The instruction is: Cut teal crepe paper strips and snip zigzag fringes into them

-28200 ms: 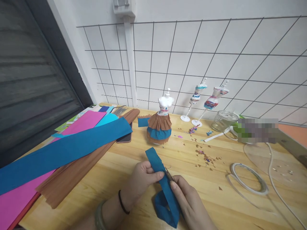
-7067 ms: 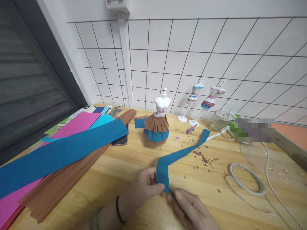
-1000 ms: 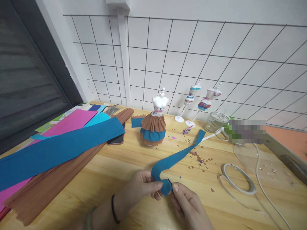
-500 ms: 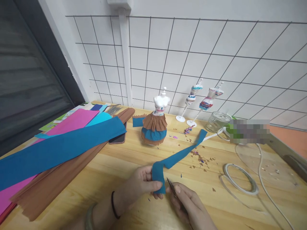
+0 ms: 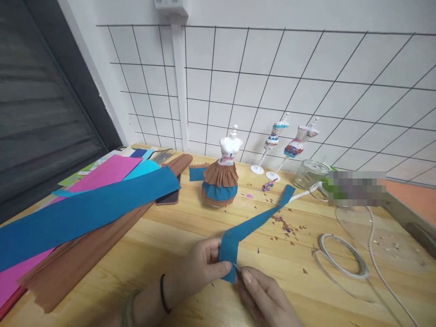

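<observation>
My left hand (image 5: 207, 261) pinches one end of a blue crepe paper strip (image 5: 229, 250) between thumb and fingers. From there the strip runs away to the right, its far end resting on the table. My right hand (image 5: 260, 290) is closed around small dark scissors (image 5: 238, 269), whose handles are mostly hidden by the fingers. Their pointed tip meets the strip's right edge beside my left thumb. Beyond my hands stands a small white dress form (image 5: 230, 147) wearing a layered brown and blue paper skirt (image 5: 220, 177).
Coloured crepe paper sheets (image 5: 85, 204) lie across the left, partly over a phone (image 5: 168, 199). Two painted dress forms (image 5: 294, 147) and a glass jar (image 5: 311, 172) stand behind. Paper scraps (image 5: 286, 225), a tape roll (image 5: 344, 256) and a white cable (image 5: 374, 245) lie right.
The scissors have moved from just off the strip to its right edge. My left hand and the strip's held end have shifted slightly to the right and down.
</observation>
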`<state>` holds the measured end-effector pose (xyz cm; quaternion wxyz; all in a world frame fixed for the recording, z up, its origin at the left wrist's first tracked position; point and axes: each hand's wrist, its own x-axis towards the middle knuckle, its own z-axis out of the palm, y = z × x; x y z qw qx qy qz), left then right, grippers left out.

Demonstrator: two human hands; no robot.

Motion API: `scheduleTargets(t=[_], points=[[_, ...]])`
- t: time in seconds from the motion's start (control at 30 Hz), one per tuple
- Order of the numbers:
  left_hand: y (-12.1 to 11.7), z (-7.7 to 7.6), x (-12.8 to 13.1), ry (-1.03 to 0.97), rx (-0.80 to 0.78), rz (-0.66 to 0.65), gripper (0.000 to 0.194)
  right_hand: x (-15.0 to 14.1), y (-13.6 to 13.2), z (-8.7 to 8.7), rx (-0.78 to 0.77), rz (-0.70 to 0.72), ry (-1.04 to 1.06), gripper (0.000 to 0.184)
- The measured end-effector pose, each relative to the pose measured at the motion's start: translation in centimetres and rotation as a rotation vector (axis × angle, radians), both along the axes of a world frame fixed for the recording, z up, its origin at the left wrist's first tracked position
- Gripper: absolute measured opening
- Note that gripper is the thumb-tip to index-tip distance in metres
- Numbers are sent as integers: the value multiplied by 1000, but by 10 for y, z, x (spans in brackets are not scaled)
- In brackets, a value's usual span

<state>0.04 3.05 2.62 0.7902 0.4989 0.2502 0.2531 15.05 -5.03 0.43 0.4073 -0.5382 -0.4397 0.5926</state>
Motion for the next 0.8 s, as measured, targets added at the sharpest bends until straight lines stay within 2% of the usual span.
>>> scheduleTargets(t=[0.07, 0.2, 0.33, 0.57, 0.8], points=[[0, 1, 0, 8, -6, 0, 21, 0, 0, 0, 23, -12, -12, 41], [0, -1, 1, 24, -8, -1, 23, -1, 1, -2, -13, 57, -27, 42], [1, -2, 2, 5, -12, -10, 21, -2, 2, -2, 13, 0, -24, 42], [1, 3, 2, 0, 8, -15, 15, -1, 1, -3, 12, 33, -12, 41], [1, 1, 1, -3, 11, -12, 16, -3, 0, -3, 8, -4, -5, 41]])
